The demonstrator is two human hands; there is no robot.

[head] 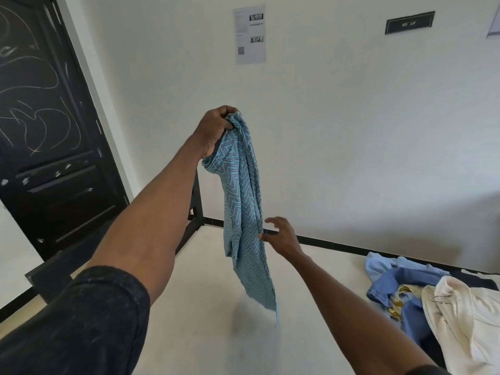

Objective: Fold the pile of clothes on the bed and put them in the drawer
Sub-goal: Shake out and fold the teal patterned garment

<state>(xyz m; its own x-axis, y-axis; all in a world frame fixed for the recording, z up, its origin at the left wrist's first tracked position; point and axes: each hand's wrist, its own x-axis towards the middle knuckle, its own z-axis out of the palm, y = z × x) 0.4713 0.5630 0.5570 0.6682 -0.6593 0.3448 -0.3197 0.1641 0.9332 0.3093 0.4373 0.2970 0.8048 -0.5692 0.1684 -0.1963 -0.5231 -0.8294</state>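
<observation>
The white-sheeted bed (216, 307) with its black metal frame fills the lower part of the view, though its near edge and its right side are cut off by the picture's borders, and the left arm hides part of the frame's corner. To the left stands a black panelled door (46, 136) scrawled with chalk lines, its top and left side out of view. On the bed at the right lies the pile of unfolded clothes (433, 301), a cream garment on top of blue denim and pale blue pieces, with a scrap of yellow-patterned fabric between them; the pile runs off the right edge, so its full extent cannot be told. No drawer can be made out.

A light blue garment with a zigzag pattern (243, 212) hangs in the air above the bed, bunched at the top and twisted, so its kind is hard to tell; its lower end dangles free of the sheet. The left hand (215, 131), arm stretched forward and raised, grips the bunched top in a closed fist. The right hand (281, 235) reaches in lower down, fingers spread and slightly curled, its fingertips at the garment's hanging edge; whether they touch the fabric cannot be told.

On the white wall hang a printed paper sheet (250, 35) and a small black sign (410, 23), both too blurred to read.
</observation>
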